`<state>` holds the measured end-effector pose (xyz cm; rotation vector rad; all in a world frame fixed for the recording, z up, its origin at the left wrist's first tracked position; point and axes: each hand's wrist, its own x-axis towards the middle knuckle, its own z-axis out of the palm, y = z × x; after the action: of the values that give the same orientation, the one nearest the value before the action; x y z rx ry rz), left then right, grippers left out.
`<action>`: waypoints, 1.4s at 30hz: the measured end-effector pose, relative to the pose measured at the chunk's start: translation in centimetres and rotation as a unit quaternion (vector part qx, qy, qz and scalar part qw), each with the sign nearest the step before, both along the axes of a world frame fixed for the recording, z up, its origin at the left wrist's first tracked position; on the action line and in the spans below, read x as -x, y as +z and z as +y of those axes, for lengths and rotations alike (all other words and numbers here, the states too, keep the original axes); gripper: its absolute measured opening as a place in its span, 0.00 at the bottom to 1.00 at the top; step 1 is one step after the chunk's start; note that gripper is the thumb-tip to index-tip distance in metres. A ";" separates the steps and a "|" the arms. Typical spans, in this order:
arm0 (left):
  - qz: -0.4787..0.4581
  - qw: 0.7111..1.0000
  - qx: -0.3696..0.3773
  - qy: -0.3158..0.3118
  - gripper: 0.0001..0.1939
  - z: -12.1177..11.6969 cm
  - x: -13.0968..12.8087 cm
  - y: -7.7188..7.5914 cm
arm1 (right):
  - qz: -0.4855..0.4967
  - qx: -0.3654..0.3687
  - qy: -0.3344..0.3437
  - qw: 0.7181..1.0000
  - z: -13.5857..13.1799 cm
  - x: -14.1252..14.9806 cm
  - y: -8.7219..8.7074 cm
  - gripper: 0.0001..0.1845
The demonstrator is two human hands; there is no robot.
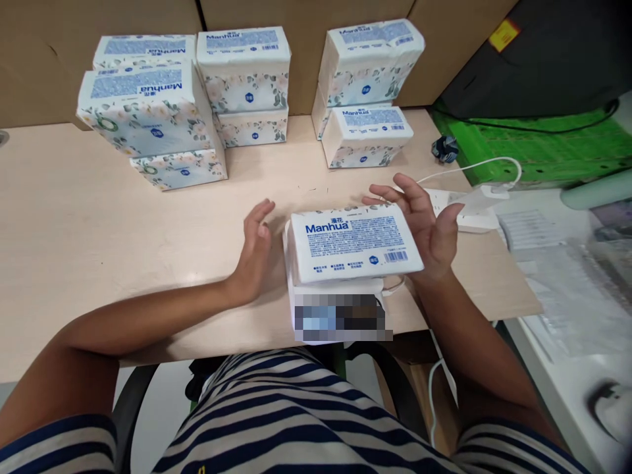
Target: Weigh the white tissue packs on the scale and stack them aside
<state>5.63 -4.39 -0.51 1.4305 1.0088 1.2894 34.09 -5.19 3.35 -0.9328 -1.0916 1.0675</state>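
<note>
**Two open hands beside a tissue pack**

I am looking down at a light wooden table (99,224). A Manhua tissue pack (353,242) is sitting near the front edge of the table, right in front of me. It is lying on top of a small white thing (336,289), and I cannot tell what that thing is. Part of it is blurred.

My left hand (254,253) is standing on its edge just to the left of the pack. The grip is spread, with the fingers straight and pointing away from me. It is near the pack, but I cannot tell if it is touching it.

My right hand (427,220) is resting against the right end of the pack. This grip is spread too, with the palm turned toward the pack and the fingers fanning out above its far corner. It is not pinching anything.

More tissue packs are waiting at the back of the table. A left stack (148,112) is leaning a bit, a middle stack (247,85) is standing next to it, and a right stack (365,92) is standing apart from them. Brown cardboard (306,26) is standing behind them all.

A white cable (469,164) is curling over the table near my right hand. A green crate (543,145) is sitting farther to the right.
</note>
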 end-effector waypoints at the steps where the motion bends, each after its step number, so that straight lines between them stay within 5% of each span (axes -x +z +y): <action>1: 0.005 1.000 0.003 0.010 0.35 0.6 0.2 0.0 | 0.002 -0.001 -0.003 1.000 0.0 -0.1 0.0 0.38; 6: 0.007 1.000 0.014 0.024 0.38 2.2 0.3 -0.2 | 0.005 0.000 -0.005 1.000 0.1 -0.2 -0.1 0.35; 42: 0.014 1.000 0.022 0.002 0.37 1.9 0.0 0.1 | -0.010 0.036 -0.034 0.999 1.0 -0.7 0.2 0.33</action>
<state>5.67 -2.53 -0.43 1.4183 1.0520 1.2457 34.82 -4.23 3.51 -1.0329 -1.0366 1.0491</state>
